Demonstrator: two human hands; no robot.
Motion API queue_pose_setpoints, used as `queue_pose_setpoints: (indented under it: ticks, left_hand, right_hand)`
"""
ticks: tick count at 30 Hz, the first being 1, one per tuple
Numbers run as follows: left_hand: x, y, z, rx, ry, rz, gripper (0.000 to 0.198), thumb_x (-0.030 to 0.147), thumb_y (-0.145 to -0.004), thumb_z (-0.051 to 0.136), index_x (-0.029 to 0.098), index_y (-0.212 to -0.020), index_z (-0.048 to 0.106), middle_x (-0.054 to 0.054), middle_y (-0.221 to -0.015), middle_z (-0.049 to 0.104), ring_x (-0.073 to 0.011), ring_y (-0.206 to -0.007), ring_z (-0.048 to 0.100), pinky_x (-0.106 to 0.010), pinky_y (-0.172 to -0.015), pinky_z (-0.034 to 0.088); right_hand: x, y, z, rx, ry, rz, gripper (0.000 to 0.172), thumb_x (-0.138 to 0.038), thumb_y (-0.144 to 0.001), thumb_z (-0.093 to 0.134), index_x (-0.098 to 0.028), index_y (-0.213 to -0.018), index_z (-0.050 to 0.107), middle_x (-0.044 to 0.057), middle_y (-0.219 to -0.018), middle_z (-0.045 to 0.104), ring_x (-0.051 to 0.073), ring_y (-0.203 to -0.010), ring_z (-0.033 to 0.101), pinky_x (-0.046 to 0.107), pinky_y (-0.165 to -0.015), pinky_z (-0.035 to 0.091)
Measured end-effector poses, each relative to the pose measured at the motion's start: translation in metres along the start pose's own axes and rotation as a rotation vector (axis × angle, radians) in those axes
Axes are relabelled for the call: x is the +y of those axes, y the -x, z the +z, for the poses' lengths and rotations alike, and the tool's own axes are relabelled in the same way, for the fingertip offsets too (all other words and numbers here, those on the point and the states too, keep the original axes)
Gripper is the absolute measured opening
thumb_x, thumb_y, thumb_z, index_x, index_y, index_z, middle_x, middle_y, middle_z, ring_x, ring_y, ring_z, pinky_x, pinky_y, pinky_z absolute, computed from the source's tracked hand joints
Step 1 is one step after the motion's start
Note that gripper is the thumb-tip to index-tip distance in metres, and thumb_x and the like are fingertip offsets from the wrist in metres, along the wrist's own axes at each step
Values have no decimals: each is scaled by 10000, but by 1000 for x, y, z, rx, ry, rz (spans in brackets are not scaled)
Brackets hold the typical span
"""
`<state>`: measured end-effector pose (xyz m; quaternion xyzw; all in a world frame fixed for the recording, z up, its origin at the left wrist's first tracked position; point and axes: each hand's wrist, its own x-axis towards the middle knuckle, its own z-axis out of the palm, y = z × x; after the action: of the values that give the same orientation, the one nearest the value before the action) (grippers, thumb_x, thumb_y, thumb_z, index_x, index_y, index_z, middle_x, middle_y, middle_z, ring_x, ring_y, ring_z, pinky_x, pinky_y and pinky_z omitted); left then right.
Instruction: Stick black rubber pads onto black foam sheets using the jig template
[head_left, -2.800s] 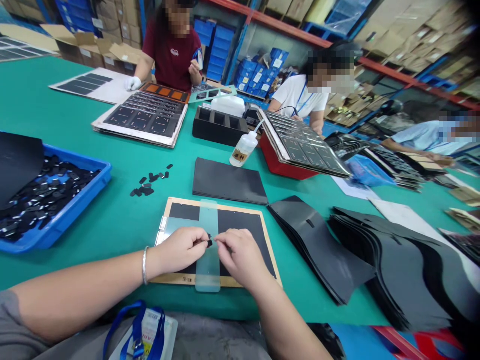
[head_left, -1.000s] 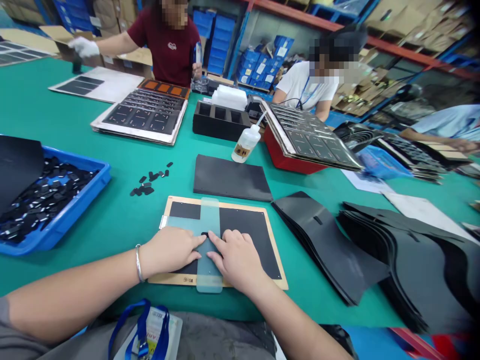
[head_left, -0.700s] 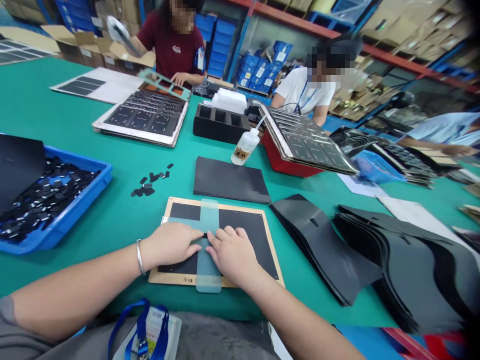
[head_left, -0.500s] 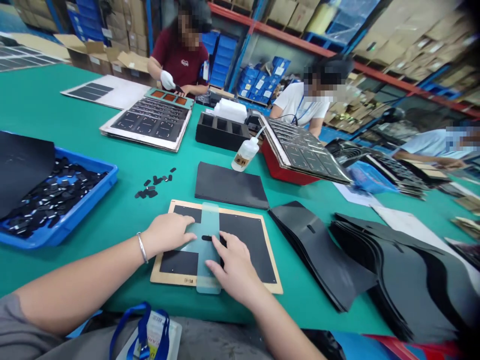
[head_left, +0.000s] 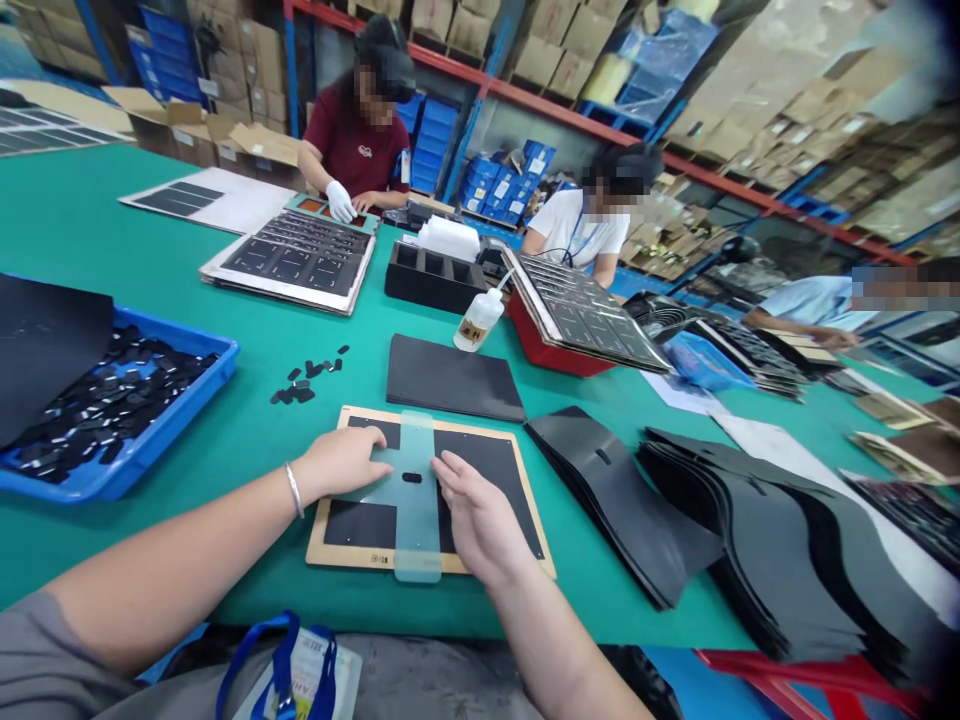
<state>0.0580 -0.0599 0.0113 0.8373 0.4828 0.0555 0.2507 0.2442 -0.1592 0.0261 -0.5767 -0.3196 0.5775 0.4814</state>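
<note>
A wooden board with a black sheet on it lies in front of me. A translucent cross-shaped template covers the sheet, and a small black piece sits in its slot. My left hand rests flat on the template's left arm, fingers stretched out. My right hand lies on the black sheet just right of the template, fingers extended. Neither hand holds anything.
A blue tray of small black pieces stands at left. Loose black pieces lie on the green table. A dark pad, a glue bottle and fanned black sheets lie beyond and right. Other people work across the table.
My hands pinched a small black piece, pressed it into the template's slot, then drew apart to either side. The piece now lies uncovered in the slot.
</note>
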Motion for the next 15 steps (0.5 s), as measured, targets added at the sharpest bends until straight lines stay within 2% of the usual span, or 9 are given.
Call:
queue_pose_setpoints:
  ticks: [4,7,9,11,13,15]
  left_hand:
    - [1,-2,-1,10,51,-28,364,482,-741,525,228,-978,634,-61,-971,696,-258,-876,639,-292,-617,446]
    - [1,-3,-1,51,108,-46,392,500,-742,519,214,-982,640,-73,-926,703,-257,-868,642,-284,-593,447]
    - [-1,-4,-2,111,181,-28,449,534,-760,491,209,-1037,632,-72,-952,701,-249,-890,636,-283,-621,458]
    - [-5,-5,-8,130,303,29,469,564,-802,421,217,-1018,651,-51,-983,696,-233,-912,627,-287,-687,468]
    - [-11,-3,-20,94,459,47,540,602,-839,321,207,-861,689,-37,-887,705,-217,-844,633,-291,-695,468]
    - [-20,0,-36,75,623,-26,673,667,-834,225,181,-694,668,-44,-640,658,-194,-636,611,-289,-580,453]
  right_hand:
    - [1,-11,-12,-11,78,-13,543,-351,-839,270,-177,-1348,342,123,-1324,479,205,-1213,459,460,-992,399]
    - [1,-15,-17,5,64,-48,503,-342,-835,243,-201,-1294,392,126,-1283,519,222,-1177,498,511,-971,403]
    - [-3,-10,-13,-21,30,-110,516,-368,-827,250,-204,-1298,385,112,-1322,483,219,-1206,470,498,-989,393]
    - [-11,1,-7,-100,14,-189,567,-427,-820,252,-208,-1336,340,90,-1387,409,220,-1248,421,474,-993,393]
    - [-20,12,-3,-206,21,-239,619,-502,-805,281,-221,-1356,310,88,-1394,398,243,-1234,436,474,-961,408]
    - [-28,17,-9,-256,112,-297,616,-537,-787,361,-231,-1321,366,99,-1322,483,258,-1179,487,474,-944,404]
